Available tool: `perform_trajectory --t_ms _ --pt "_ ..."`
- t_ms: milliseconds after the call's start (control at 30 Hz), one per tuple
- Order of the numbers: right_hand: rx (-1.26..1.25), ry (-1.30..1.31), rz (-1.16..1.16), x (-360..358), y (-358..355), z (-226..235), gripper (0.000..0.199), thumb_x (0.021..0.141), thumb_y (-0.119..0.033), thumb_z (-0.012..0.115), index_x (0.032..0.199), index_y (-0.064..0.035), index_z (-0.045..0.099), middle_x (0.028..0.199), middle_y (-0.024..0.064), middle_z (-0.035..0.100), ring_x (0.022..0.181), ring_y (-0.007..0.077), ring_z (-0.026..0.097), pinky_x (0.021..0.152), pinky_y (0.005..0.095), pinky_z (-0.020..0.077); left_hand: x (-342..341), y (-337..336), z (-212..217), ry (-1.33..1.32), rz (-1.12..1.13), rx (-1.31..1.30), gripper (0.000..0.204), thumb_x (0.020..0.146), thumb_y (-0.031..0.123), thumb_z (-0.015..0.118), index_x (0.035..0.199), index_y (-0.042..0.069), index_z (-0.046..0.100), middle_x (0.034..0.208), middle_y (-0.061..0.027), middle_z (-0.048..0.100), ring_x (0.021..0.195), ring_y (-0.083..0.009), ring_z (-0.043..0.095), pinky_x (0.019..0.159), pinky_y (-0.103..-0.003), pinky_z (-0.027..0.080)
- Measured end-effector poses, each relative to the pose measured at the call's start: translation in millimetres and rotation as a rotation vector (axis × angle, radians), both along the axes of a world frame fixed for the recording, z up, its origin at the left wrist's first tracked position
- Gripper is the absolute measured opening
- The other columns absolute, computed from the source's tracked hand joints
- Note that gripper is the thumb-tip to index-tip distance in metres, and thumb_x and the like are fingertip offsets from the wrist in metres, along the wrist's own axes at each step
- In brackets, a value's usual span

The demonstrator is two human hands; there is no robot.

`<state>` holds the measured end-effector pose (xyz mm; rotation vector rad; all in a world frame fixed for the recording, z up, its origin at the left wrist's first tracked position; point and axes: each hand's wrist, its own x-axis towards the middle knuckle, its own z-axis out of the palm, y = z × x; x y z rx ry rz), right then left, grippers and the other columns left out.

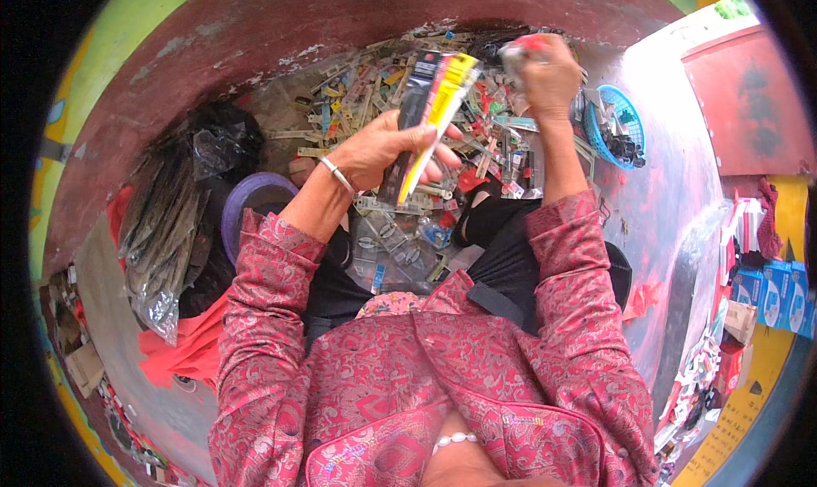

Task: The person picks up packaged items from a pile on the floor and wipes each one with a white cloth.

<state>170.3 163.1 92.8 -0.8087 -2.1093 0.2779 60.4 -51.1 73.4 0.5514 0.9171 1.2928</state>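
My left hand [373, 152] is closed on several long flat packets, fanned out a little and held upright above the floor. One packet is black [416, 80]; beside it lies a yellow, pink and white packet [448, 100]. Farther right and higher, my right hand [555, 77] is curled into a fist. A red and greyish bit [521, 49] pokes out at its left side, blurred, and I cannot make out its kind. Below both hands spreads a heap of mixed flat strips and packaging pieces [347, 100], reaching up to my feet.
At the right stands a blue plastic basket [637, 129] with dark pieces inside. A bundle of long dark strips in clear plastic [162, 232] and a purple round rim [234, 223] are at the left. Red cloth [183, 346] lies near them. A reddish wall [255, 31] curves behind the heap.
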Motion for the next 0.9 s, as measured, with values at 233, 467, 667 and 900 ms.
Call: perform_trajectory --t_ms 233,467,667,900 --pt "0.092 0.131 0.594 -14.6 -72.1 4.3 0.016 0.061 -0.009 0.063 0.076 -0.0076 0.056 0.072 0.0082 0.057 0.065 0.0242 0.059 0.057 0.0312 0.0474 0.2 12.0 -12.5 0.028 0.09 -0.072 0.031 0.084 0.02 0.053 0.099 -0.006 0.049 0.088 -0.0152 0.06 0.071 -0.0163 0.062 0.062 -0.025 0.053" --pt "0.319 -0.091 0.095 -16.4 -15.5 -7.3 0.02 0.064 -0.012 0.064 0.083 -0.0093 0.059 0.077 0.0071 0.059 0.069 0.0251 0.058 0.059 0.0331 0.0469 1.2 -0.7 -9.2 0.109 -0.037 -0.03 0.03 0.084 0.023 0.053 0.097 -0.005 0.051 0.078 -0.0132 0.062 0.065 -0.0142 0.061 0.059 -0.024 0.051" --pt "-1.332 0.237 0.221 -0.1 -21.0 7.7 0.029 0.079 -0.029 0.054 0.087 -0.0017 0.061 0.073 0.0064 0.06 0.062 0.0154 0.057 0.056 0.0263 0.0452 -6.0 7.5 -13.8 0.028 0.124 -0.06 0.03 0.083 0.024 0.054 0.095 -0.004 0.051 0.08 -0.0136 0.061 0.065 -0.0144 0.061 0.059 -0.023 0.051" --pt "-1.259 0.056 0.494 0.9 -24.7 5.5 0.027 0.073 -0.015 0.054 0.097 -0.0031 0.06 0.08 0.0031 0.059 0.067 0.0108 0.054 0.06 0.0235 0.0438 -12.2 9.7 -23.8 0.286 0.018 -0.081 0.027 0.087 0.021 0.047 0.093 -0.005 0.051 0.073 -0.0128 0.061 0.06 -0.0144 0.06 0.054 -0.023 0.049"
